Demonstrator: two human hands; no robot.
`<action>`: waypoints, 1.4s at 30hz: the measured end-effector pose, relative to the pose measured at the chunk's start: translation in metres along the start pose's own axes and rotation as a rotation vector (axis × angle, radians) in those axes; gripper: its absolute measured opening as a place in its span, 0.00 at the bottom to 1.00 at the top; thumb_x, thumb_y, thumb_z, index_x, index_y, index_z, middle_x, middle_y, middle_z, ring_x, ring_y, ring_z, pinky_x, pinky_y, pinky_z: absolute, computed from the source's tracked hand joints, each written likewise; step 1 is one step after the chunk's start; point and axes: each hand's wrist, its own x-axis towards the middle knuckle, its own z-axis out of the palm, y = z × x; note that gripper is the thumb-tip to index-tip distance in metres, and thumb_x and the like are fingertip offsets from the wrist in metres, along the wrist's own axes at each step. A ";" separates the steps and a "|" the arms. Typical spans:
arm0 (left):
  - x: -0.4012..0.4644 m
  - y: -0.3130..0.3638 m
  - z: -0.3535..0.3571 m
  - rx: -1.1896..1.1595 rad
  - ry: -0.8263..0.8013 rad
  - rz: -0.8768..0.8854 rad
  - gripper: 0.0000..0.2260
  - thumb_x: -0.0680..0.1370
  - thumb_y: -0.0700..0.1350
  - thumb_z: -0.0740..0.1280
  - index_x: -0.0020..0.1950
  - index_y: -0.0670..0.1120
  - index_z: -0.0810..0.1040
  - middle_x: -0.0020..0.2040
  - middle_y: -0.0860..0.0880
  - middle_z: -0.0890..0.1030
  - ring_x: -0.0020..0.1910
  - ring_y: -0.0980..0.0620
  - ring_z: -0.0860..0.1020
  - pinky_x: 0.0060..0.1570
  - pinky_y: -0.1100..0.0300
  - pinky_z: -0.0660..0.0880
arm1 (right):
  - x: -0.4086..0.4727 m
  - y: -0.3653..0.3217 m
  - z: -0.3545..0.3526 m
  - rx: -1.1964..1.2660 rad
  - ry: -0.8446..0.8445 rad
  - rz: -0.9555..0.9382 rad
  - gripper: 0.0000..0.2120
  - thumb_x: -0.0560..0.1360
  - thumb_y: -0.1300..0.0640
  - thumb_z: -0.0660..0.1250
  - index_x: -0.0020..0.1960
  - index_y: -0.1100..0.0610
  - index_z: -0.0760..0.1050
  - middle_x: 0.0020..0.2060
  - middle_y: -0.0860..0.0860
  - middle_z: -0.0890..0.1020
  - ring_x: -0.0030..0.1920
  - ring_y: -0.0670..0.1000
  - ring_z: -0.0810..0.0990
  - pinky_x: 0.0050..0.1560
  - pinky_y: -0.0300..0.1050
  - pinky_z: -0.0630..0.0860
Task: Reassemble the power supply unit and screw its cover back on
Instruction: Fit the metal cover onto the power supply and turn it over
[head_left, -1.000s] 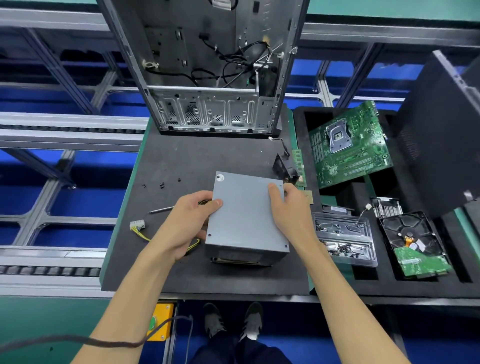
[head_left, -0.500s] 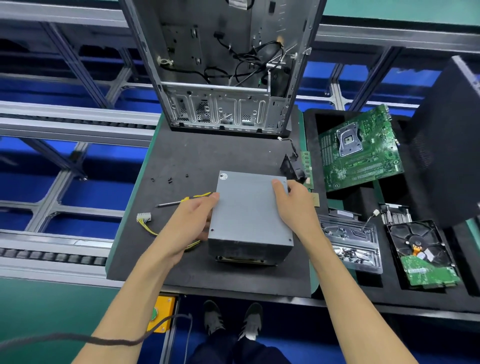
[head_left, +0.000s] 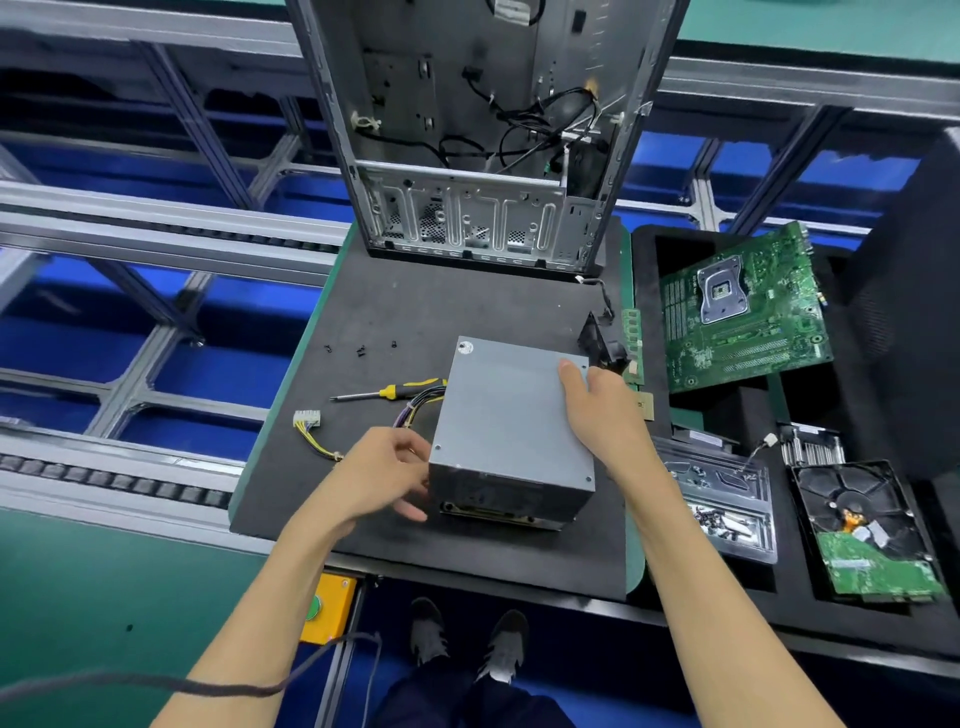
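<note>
Head view: the power supply unit (head_left: 511, 431) sits near the middle of the black work mat (head_left: 415, 306), grey cover (head_left: 514, 410) uppermost, with its cable bundle (head_left: 415, 408) leaving the side at 9 o'clock. The right hand (head_left: 605, 410) lies over the cover's 3 o'clock edge, fingers nearly straight and pressing, gripping nothing. The left hand (head_left: 384, 475) is at the near 8 o'clock corner, fingers loosely curled against the casing; whether it grips the casing or merely touches it cannot be determined. The screwdriver (head_left: 387, 391) lies at 10 o'clock of the unit, and the loose screws (head_left: 359, 349) beyond it. Judged handling: a rigid sheet-metal box, probably heavy, smooth-faced and inclined to slide; take hold across opposite side walls, never by the cables. A gap under the near edge suggests the cover is not fully seated.
</note>
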 end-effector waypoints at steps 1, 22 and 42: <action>0.001 0.001 0.001 0.031 0.018 -0.002 0.05 0.77 0.32 0.69 0.50 0.39 0.83 0.41 0.40 0.84 0.36 0.51 0.85 0.36 0.51 0.85 | 0.000 0.001 -0.001 -0.017 -0.007 -0.005 0.24 0.85 0.44 0.57 0.35 0.55 0.60 0.32 0.50 0.66 0.32 0.50 0.65 0.31 0.47 0.58; -0.002 -0.010 -0.014 -0.051 0.009 0.260 0.11 0.85 0.39 0.61 0.54 0.44 0.84 0.39 0.45 0.86 0.38 0.49 0.85 0.38 0.57 0.83 | -0.021 0.001 0.013 -0.087 0.122 -0.143 0.22 0.84 0.42 0.59 0.37 0.48 0.55 0.34 0.43 0.58 0.32 0.42 0.59 0.31 0.38 0.61; -0.009 0.032 -0.011 -0.423 -0.076 0.276 0.02 0.77 0.34 0.71 0.46 0.39 0.84 0.27 0.52 0.74 0.25 0.55 0.70 0.27 0.66 0.73 | -0.019 -0.010 -0.004 0.247 0.134 0.064 0.22 0.85 0.45 0.59 0.39 0.59 0.72 0.35 0.55 0.76 0.35 0.53 0.73 0.34 0.46 0.63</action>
